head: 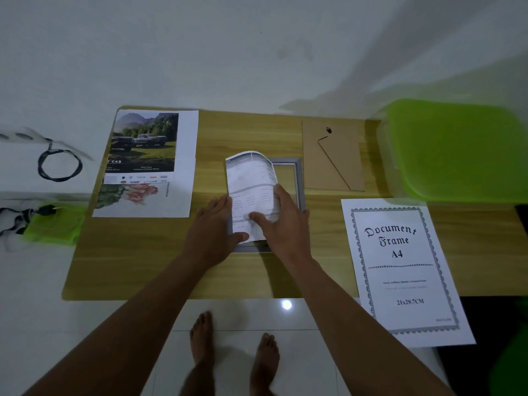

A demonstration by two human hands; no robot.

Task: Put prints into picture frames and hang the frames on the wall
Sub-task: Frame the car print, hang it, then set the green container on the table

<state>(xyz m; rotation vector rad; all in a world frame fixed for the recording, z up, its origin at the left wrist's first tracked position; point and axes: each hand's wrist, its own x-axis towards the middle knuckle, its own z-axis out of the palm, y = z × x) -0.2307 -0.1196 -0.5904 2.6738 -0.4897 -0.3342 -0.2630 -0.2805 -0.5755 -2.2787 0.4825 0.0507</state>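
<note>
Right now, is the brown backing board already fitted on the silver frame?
No: the backing board lies on the table right of the silver frame.

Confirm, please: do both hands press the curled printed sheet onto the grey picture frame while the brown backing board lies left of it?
Not quite: the head view shows the brown backing board right of the grey picture frame, not left. The left hand and right hand do press the curled printed sheet onto it.
</note>
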